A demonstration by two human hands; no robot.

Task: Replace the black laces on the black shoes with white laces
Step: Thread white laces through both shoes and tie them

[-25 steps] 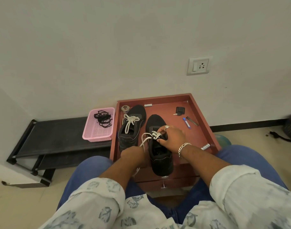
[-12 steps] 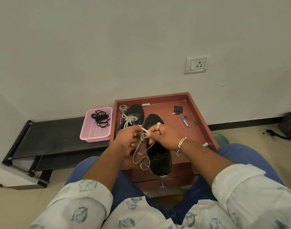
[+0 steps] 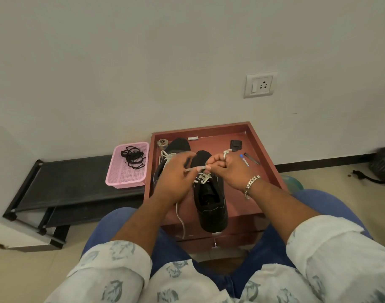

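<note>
2 hands work just above the nearer black low-top fabric shoe (image 3: 210,204) on the shallow red-brown wooden tray (image 3: 256,147): the left hand (image 3: 174,178) pinches a taut stretch of flat white cotton lace (image 3: 190,169), the right hand (image 3: 225,169) is clenched round its other part. Best to draw both ends evenly, keeping the lace flat. Beyond, the second black shoe (image 3: 179,145) looks laced, and the tangled black laces (image 3: 132,157) lie in the pink plastic mesh basket (image 3: 126,181)

Basket (image 3: 116,171) left of tray (image 3: 261,154) holding shoes (image 3: 211,204)
</note>
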